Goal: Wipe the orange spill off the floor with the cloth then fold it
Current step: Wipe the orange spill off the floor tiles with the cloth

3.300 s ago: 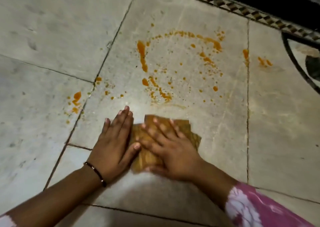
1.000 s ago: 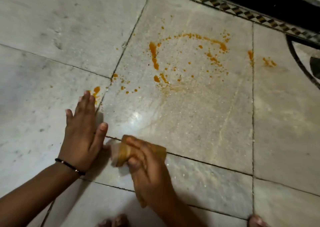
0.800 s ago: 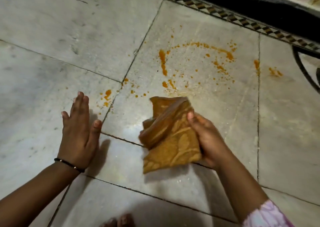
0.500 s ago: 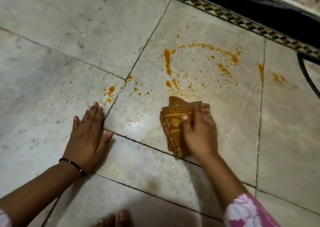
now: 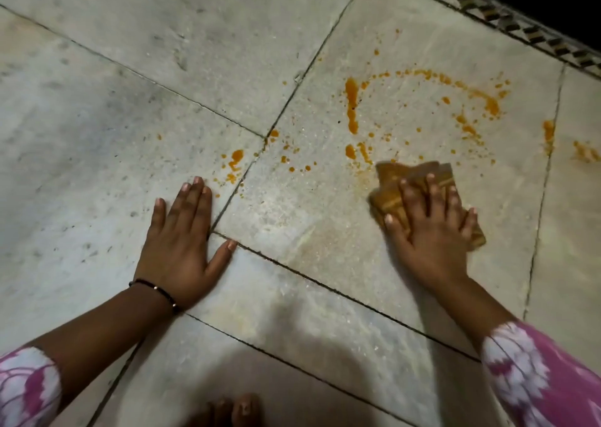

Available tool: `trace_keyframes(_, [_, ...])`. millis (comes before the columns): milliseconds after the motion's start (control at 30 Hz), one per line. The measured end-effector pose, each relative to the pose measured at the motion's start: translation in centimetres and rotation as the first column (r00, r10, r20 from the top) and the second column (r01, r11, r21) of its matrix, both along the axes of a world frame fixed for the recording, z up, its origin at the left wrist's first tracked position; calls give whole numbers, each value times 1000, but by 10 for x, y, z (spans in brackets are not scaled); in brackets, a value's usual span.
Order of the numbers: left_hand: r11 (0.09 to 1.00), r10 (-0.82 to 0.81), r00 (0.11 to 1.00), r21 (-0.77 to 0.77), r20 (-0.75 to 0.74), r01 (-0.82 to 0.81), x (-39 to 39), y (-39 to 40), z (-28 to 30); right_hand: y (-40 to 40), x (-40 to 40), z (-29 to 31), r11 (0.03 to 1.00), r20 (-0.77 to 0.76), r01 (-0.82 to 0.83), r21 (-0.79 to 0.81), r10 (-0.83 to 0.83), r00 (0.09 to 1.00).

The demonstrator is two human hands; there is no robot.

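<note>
My right hand (image 5: 432,231) lies flat on the folded cloth (image 5: 390,195), fingers (image 5: 434,192) straight and spread apart, pressing it against the floor (image 5: 292,218). The cloth is brown-orange with paler stripes, bunched in several layers; its edges stick out past my fingertips toward 12 o'clock and past my thumb toward 9 o'clock. It sits at the near edge of the orange spill (image 5: 353,107), which spreads away from it toward 12 o'clock as a rough ring of drops and streaks on the same pale tile. A smaller patch of orange drops (image 5: 235,163) lies at 10 o'clock from the cloth, across a tile joint.

My left hand (image 5: 182,251) rests palm down on the bare floor, well apart from the cloth at its 9 o'clock, fingers straight and close together, thumb out to the side, holding nothing. The small drops lie just past its fingertips. A thin dark bracelet (image 5: 156,291) circles that wrist. Pink-and-white sleeves (image 5: 536,378) cover both forearms. My toes (image 5: 237,410) show at 6 o'clock.
</note>
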State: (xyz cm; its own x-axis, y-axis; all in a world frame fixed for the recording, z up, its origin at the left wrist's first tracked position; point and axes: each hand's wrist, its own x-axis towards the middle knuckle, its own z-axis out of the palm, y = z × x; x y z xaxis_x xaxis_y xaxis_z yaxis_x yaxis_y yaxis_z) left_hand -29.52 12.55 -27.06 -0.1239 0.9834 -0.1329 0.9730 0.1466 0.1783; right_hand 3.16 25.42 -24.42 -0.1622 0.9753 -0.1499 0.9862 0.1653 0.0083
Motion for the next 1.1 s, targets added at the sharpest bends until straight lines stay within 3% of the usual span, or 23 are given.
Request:
trace_keyframes(67, [1000, -1, 1000, -11, -11, 0, 0, 0, 1, 14, -46, -1, 995, 9, 96, -35, -96, 995])
trace_keyframes(100, [1000, -4, 1000, -15, -15, 4, 0, 0, 1, 12, -68, -2, 997, -12, 56, -52, -56, 998])
trace_keyframes(167, [1000, -6, 1000, -15, -20, 5, 0, 1, 1, -14, -101, -5, 985, -70, -167, -34, 164, 984])
trace_keyframes(267, [1000, 0, 1000, -10, -13, 0, 0, 1, 1, -68, -99, -6, 869, -123, -495, -13, 490, 863])
trace_keyframes(400, [1000, -8, 1000, -15, 20, 8, -2, 2, 2, -81, -11, 2, 735, -66, -675, -60, 672, 738])
trace_keyframes(467, [1000, -8, 999, -22, 45, 9, -2, 2, 4, -64, 30, 10, 755, -8, -650, -83, 652, 758])
trace_keyframes(533, [1000, -7, 998, -11, 66, 8, -3, 2, 5, -42, 44, 17, 859, 46, -502, -97, 508, 860])
trace_keyframes(633, [1000, 13, 995, 23, 101, -16, -8, 0, 8, -29, 18, 14, 978, 25, -197, -72, 199, 980])
trace_keyframes(700, [998, -48, 996, 36, 71, 45, -18, -6, 13, -47, -14, 5, 991, 3, -126, -53, 126, 992])
trace_keyframes(800, [988, -153, 987, 39, 51, 151, -35, -23, 17, -100, -77, 2, 947, -52, -322, -14, 321, 946])
trace_keyframes(933, [995, 71, 989, 57, 132, -79, -43, -41, 11, -102, -175, -1, 804, -163, -594, -12, 584, 795])
trace_keyframes(1033, [992, 113, 987, 43, 111, -119, -44, -38, 6, -40, -220, -6, 787, -197, -616, -37, 599, 776])
trace_keyframes(1100, [996, 89, 993, 18, 79, -91, -45, -38, 4, 12, -219, -5, 855, -172, -512, -80, 494, 852])
